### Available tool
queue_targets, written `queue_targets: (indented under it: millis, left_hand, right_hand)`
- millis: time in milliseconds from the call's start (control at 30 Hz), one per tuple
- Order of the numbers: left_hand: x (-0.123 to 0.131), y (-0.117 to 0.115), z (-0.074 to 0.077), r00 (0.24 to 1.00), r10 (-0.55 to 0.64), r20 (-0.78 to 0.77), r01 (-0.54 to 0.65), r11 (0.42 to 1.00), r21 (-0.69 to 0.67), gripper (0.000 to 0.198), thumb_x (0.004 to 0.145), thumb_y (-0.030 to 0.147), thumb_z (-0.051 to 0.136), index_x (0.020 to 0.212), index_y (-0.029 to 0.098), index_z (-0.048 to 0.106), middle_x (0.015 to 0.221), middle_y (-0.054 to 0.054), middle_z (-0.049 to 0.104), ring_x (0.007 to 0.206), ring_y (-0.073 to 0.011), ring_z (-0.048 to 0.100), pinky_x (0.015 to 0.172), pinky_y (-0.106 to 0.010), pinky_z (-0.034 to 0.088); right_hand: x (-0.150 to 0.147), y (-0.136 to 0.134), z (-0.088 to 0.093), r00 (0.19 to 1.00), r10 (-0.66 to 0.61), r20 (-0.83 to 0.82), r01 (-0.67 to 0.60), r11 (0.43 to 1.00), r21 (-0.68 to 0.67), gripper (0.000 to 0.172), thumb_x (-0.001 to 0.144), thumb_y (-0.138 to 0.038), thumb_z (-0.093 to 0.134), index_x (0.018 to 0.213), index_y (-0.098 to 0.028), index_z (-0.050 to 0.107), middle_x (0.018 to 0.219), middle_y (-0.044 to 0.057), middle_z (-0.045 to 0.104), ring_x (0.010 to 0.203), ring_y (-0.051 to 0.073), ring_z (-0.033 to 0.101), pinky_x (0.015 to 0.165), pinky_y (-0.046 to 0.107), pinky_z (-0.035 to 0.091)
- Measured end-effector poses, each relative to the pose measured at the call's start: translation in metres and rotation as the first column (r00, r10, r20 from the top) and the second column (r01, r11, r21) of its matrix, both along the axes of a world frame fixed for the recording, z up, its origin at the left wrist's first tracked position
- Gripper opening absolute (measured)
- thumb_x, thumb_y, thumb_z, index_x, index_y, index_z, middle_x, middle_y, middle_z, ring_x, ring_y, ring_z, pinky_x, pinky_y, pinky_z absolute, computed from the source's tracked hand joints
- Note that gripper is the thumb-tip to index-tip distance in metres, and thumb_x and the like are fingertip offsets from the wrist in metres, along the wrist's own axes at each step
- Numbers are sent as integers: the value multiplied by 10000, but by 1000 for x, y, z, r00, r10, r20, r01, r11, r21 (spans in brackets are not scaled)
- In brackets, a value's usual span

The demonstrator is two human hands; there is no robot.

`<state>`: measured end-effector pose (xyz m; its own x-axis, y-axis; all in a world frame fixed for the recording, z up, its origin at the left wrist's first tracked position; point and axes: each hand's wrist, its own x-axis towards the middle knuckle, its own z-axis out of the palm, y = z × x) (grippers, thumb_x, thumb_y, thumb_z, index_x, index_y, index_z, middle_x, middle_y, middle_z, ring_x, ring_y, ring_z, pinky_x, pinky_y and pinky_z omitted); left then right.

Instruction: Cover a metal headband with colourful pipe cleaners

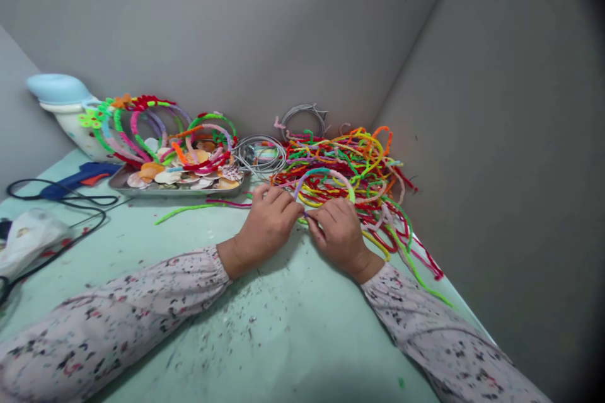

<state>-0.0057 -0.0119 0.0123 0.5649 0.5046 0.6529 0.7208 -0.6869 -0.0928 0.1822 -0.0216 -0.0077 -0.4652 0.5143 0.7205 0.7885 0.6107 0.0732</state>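
Centrally, a hoop wrapped in pipe cleaner [326, 179], banded purple, pink and green, stood arched on the pale green table [293, 327], held between two hands at its lower ends; the left hand [269, 223] was curled closed with its fingertips pinching the hoop's left end, and the right hand [338, 233] was likewise clenched, its fingertips pinching the hoop's right end, the two hands nearly touching; both wrists emerged from speckled pale sleeves [142, 308] stretching toward the viewer; directly behind and to the right of the hoop lay a tangled heap of loose pipe cleaners [363, 164] in red, green, yellow, orange and pink, spilling toward the table's right edge; a bundle of bare grey wire hoops [259, 154] lay just left of that heap, with another wire hoop leaning at the wall behind; farther left, a metal tray [142, 187] held seashells and a row of finished colourful hoops [142, 129] standing upright; a single green pipe cleaner [182, 211] lay flat in front of the tray; at the far left sat a blue glue gun [80, 177] with its black cord [61, 227] looping across the table, and a white and pale blue container [63, 104] stood behind it; small scraps dotted the tabletop near the arms; grey walls enclosed the corner.
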Motion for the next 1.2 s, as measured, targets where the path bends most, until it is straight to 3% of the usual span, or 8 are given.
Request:
queue_targets:
  millis: [933, 1067, 1200]
  left_hand:
    - [4, -3, -1, 998, 51, -21, -53, 988, -143, 226, 923, 258, 446, 868, 176, 651, 828, -68, 626, 849, -242, 486, 804, -424, 316]
    - [5, -4, 0, 997, 73, -38, -79, 973, -215, 228, 918, 233, 439, 862, 165, 649, 837, -75, 630, 835, -248, 481, 773, -416, 310]
    - [5, -4, 3, 997, 80, -9, -78, 925, -371, 223, 915, 237, 448, 847, 176, 652, 819, -59, 639, 815, -236, 490, 750, -395, 302]
  right_hand:
    - [1, 0, -2, 997, -11, 77, 9, 999, 32, 193, 896, -236, 507, 736, -171, 594, 720, 56, 569, 782, 200, 442, 751, 359, 343]
    - [0, -1, 0, 996, -5, 92, 1, 999, 41, 193, 898, -236, 506, 740, -173, 597, 713, 54, 565, 784, 201, 443, 747, 360, 340]
    - [-1, -1, 1, 995, 4, 100, -8, 999, 40, 188, 896, -232, 509, 741, -174, 599, 711, 51, 566, 781, 201, 443, 748, 360, 339]
